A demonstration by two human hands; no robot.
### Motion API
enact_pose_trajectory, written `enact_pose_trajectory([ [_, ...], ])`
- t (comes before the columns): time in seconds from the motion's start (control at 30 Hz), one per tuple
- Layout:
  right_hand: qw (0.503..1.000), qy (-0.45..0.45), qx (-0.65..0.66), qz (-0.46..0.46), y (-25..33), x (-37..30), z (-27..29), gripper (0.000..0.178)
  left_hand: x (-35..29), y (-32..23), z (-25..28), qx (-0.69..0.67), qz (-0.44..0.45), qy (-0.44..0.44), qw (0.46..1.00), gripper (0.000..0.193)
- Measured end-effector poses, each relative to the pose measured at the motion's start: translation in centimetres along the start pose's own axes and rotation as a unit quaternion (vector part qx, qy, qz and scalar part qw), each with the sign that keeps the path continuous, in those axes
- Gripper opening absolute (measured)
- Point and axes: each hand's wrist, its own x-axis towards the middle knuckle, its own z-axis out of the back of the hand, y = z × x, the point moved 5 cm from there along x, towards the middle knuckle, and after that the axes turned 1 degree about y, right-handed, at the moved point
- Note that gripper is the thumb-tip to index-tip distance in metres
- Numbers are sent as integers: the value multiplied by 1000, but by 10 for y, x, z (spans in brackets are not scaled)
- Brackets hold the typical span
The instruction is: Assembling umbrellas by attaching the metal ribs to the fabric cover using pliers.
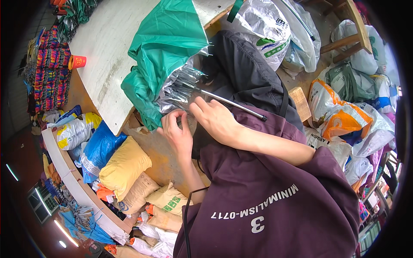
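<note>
A green umbrella (165,43) with a silver lining lies partly folded over the table's edge and my lap. Its bare metal shaft (232,103) slants down to the right, past my right hand. Thin metal ribs (185,80) bunch together around the shaft's upper end. My left hand (177,133) is closed in a pinch below the silver lining, beside the lower green folds. Just right of it, my right hand (216,120) reaches in under the shaft with its fingers bent and drawn together. What either hand's fingertips hold is too small or hidden to make out.
A white tabletop (107,64) stands ahead on the left, with an orange cup (77,62) beyond its left edge. Stuffed sacks, including a yellow sack (126,167), sit at lower left. Plastic bags (344,118) and a wooden stool (352,34) are on the right.
</note>
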Motion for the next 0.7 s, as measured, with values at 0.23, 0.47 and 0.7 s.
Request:
enact_pose_trajectory([
  [0.23,1000,-4,-6,14,3,1,-5,18,0,-5,-2,26,-6,-6,1000,9],
  [0.47,1000,-20,-7,16,2,2,-13,17,0,-10,-2,72,-21,2,997,9],
  [0.7,999,-21,-17,19,2,3,-16,16,0,-12,-4,95,-32,3,995,9],
])
